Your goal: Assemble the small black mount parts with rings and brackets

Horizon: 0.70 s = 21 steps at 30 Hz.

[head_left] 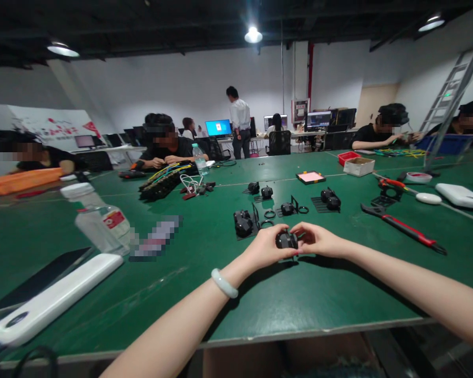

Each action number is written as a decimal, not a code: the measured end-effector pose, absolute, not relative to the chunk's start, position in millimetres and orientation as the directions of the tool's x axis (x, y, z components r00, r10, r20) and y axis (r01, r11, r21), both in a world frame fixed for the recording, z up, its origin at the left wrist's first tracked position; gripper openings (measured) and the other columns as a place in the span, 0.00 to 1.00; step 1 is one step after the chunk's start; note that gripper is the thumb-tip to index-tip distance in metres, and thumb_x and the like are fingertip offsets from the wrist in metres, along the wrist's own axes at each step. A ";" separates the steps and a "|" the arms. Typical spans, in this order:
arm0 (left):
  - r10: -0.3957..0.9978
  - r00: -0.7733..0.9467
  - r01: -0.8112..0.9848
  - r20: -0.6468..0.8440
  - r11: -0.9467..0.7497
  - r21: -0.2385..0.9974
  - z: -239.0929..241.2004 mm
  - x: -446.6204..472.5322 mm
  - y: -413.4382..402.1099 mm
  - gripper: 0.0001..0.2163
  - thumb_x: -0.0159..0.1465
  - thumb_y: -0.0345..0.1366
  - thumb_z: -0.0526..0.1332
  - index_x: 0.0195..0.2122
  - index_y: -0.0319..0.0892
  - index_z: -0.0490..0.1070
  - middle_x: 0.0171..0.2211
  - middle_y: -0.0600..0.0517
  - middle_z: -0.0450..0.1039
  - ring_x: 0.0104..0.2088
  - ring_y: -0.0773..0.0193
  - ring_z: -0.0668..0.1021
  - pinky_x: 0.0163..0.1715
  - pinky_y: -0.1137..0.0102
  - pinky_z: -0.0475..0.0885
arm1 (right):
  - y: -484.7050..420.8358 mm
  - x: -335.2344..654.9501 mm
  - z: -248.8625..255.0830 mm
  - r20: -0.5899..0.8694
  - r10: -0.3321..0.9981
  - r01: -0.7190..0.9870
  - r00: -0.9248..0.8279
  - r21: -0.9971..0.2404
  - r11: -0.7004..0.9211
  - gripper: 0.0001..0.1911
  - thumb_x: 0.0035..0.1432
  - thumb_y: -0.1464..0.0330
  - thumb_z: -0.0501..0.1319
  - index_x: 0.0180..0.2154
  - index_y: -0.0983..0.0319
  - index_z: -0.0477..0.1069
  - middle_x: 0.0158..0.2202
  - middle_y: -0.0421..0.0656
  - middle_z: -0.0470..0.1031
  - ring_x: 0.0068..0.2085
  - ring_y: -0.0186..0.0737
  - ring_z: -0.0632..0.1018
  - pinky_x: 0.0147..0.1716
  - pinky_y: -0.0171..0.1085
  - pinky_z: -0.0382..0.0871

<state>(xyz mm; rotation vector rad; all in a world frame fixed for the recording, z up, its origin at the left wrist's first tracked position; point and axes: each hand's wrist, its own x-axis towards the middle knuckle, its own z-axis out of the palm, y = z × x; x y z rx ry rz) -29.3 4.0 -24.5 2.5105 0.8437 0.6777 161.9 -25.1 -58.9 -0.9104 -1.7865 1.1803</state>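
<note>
"One black part (287,240) catches my eye first. Where is it?"

"Between both hands, above the near half of the green table (279,310). I can't tell whether its underside touches the tabletop."

"How does the left hand (265,245) stand?"

"Bent partway closed around the part's left side, thumb on the near side and fingers on the far side, so it has a firm enough hold. A pale bracelet (224,283) circles that wrist."

"And the right hand (319,240)?"

"Also about half closed, its fingers curled and their tips pinching the part's right side. Some of those fingers hide behind others."

"What sits just beyond them?"

"Several black pieces (243,223) of a similar look, with thin black rings (304,212) lying among them. Farther back is a shallow tray (310,177) with a pink inside."

"Anything off to the right?"

"A hand tool (405,230) with red-and-black handles, lying at a slant beyond the right forearm. Behind it is a white block (461,195)."

"And to the left?"

"A clear bottle (102,223) with a white cap, and near it a long white case (59,299) beside a dark flat panel (39,278)."

"Who else is around?"

"Across the table, a person (177,147) in black sits behind a bundle of wires (167,181)."
</note>
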 end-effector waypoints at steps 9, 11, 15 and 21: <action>0.693 0.714 0.589 0.105 -0.674 0.446 -8.8 1.9 14.1 0.24 0.42 0.48 0.61 0.38 0.39 0.65 0.30 0.51 0.70 0.29 0.62 0.73 0.25 0.73 0.64 | -12.5 181.4 -66.4 0.203 0.884 0.071 -0.421 -0.964 0.256 0.22 0.41 0.69 0.63 0.41 0.63 0.61 0.37 0.42 0.67 0.33 0.32 0.70 0.35 0.36 0.64; 0.687 0.723 0.603 0.070 -0.677 0.421 -5.9 8.6 16.9 0.23 0.42 0.48 0.61 0.36 0.39 0.65 0.28 0.51 0.70 0.27 0.62 0.72 0.22 0.74 0.63 | -9.9 186.4 -65.9 0.191 0.882 0.062 -0.431 -0.969 0.240 0.22 0.40 0.69 0.64 0.40 0.63 0.61 0.35 0.41 0.67 0.32 0.32 0.70 0.34 0.35 0.64; 0.691 0.718 0.605 0.080 -0.677 0.418 -8.5 18.3 21.1 0.24 0.41 0.49 0.61 0.36 0.39 0.65 0.28 0.51 0.70 0.26 0.63 0.72 0.21 0.74 0.62 | -4.2 198.1 -64.4 0.186 0.877 0.052 -0.444 -0.971 0.232 0.22 0.39 0.68 0.65 0.39 0.64 0.62 0.35 0.41 0.67 0.33 0.33 0.71 0.35 0.36 0.64; 0.680 0.712 0.528 0.177 -0.684 0.504 -18.5 21.7 22.8 0.23 0.44 0.46 0.61 0.40 0.41 0.63 0.31 0.52 0.70 0.29 0.63 0.73 0.26 0.74 0.65 | -1.3 206.5 -66.3 0.200 0.890 0.064 -0.409 -0.967 0.247 0.21 0.40 0.67 0.64 0.38 0.64 0.62 0.34 0.42 0.68 0.32 0.32 0.70 0.34 0.35 0.63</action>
